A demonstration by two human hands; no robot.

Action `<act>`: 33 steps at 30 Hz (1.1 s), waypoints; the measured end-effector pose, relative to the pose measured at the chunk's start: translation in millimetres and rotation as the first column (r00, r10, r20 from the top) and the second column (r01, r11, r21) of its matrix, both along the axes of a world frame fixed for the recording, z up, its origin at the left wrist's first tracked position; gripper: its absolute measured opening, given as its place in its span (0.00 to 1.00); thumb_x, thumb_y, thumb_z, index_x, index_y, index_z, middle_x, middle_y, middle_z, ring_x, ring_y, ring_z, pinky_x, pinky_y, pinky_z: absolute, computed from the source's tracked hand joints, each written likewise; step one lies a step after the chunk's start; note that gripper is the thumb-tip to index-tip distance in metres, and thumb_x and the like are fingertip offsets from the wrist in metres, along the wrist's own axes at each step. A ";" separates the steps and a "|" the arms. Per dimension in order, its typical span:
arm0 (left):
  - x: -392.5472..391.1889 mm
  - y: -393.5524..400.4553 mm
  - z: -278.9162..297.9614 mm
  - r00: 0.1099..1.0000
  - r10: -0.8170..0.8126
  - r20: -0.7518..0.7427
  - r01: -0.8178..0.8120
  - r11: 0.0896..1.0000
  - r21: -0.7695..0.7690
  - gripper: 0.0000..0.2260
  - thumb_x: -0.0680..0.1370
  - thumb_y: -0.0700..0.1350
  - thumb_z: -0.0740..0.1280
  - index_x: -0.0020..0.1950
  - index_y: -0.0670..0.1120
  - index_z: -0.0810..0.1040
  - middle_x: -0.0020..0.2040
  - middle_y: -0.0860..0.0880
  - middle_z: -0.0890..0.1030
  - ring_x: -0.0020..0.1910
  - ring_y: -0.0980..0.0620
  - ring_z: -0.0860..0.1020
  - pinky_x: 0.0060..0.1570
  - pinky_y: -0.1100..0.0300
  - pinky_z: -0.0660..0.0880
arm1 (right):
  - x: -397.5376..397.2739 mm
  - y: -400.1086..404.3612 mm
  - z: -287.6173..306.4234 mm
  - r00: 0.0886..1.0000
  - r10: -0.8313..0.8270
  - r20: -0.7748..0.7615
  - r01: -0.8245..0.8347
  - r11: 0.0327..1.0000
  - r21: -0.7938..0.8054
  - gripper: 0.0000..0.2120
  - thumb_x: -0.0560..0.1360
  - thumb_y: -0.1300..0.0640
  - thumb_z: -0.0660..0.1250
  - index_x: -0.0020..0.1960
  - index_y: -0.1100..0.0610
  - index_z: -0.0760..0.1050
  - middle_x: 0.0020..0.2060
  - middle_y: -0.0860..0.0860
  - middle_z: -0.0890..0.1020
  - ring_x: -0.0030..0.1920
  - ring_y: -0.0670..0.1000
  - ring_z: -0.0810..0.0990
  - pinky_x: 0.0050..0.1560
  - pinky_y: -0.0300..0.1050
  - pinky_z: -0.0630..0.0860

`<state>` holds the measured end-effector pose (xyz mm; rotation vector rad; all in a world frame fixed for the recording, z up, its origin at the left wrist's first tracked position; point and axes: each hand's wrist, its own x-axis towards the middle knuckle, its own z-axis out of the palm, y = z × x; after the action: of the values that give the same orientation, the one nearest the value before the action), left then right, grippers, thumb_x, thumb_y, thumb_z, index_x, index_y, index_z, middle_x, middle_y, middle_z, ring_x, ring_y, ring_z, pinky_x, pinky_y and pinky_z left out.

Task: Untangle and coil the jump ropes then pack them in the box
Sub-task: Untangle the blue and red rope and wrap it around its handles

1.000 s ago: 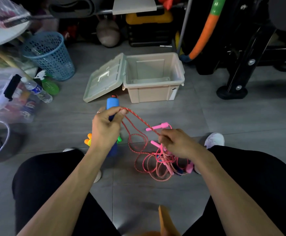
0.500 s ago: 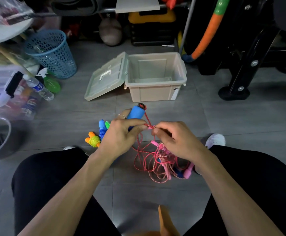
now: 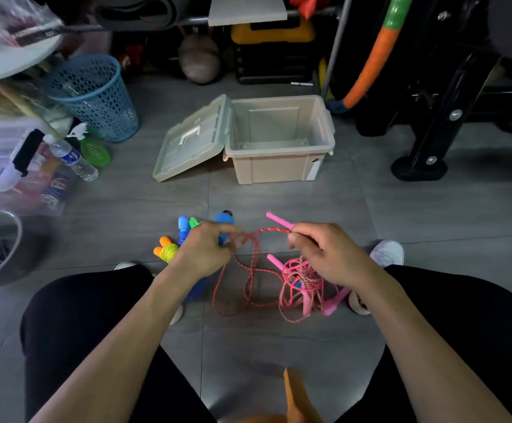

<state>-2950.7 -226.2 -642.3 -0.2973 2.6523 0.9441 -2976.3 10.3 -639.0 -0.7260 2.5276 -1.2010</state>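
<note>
The floor [image 3: 431, 227] is grey tile, with the person's dark-clad legs spread at 7 and 5 o'clock. At 12 o'clock sits the box [image 3: 279, 166], beige and open, its lid [image 3: 192, 140] swung down to touch the floor at the box's 9 o'clock side. A blue basket [image 3: 96, 96] stands at 10 o'clock, with a bottle [image 3: 71, 157] lying just below it. Near the centre, the left hand [image 3: 203, 248] is closed around a blue handle [image 3: 225, 222] and pinches the red rope [image 3: 250, 270] at its fingertips. The right hand [image 3: 331, 254], at 3 o'clock of the left, is closed on a pink handle [image 3: 279, 220] and the same rope, which arcs between the two hands. Below the right hand, a tangle [image 3: 302, 285] of pink and red rope hangs down to the floor between the legs, with more pink handles in it. At 9 o'clock of the left hand lie coloured handles [image 3: 169, 248], orange, yellow, blue and green, bunched on the floor.
</note>
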 end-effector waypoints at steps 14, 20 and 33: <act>0.4 18.1 17.5 0.854 0.153 -0.497 0.001 0.955 0.296 0.06 0.76 0.44 0.71 0.41 0.53 0.84 0.41 0.52 0.74 0.39 0.57 0.72 0.41 0.66 0.70 | -6.0 4.7 -28.0 0.988 -0.022 0.154 0.006 0.995 0.100 0.11 0.81 0.56 0.61 0.42 0.56 0.75 0.35 0.50 0.80 0.37 0.50 0.77 0.40 0.43 0.74; -8.8 -14.6 14.4 0.888 0.420 -0.188 -0.323 0.861 0.393 0.09 0.76 0.44 0.69 0.37 0.54 0.84 0.37 0.45 0.79 0.29 0.55 0.73 0.30 0.65 0.74 | -7.1 11.0 -35.0 0.991 -0.051 0.127 0.028 0.985 0.172 0.12 0.80 0.62 0.60 0.39 0.58 0.73 0.33 0.50 0.78 0.34 0.51 0.76 0.38 0.47 0.71; 9.5 31.0 5.5 0.915 -0.260 -0.307 0.284 0.958 0.037 0.09 0.74 0.51 0.72 0.53 0.54 0.84 0.46 0.50 0.75 0.42 0.55 0.73 0.46 0.62 0.70 | 0.8 -6.2 -9.8 0.997 0.068 -0.031 -0.064 0.992 0.108 0.09 0.80 0.57 0.62 0.43 0.56 0.77 0.31 0.50 0.77 0.33 0.49 0.74 0.37 0.49 0.71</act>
<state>-2941.2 -195.2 -636.8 0.2521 2.8123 1.0697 -2975.5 4.1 -648.8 -0.8037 2.5517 -1.0309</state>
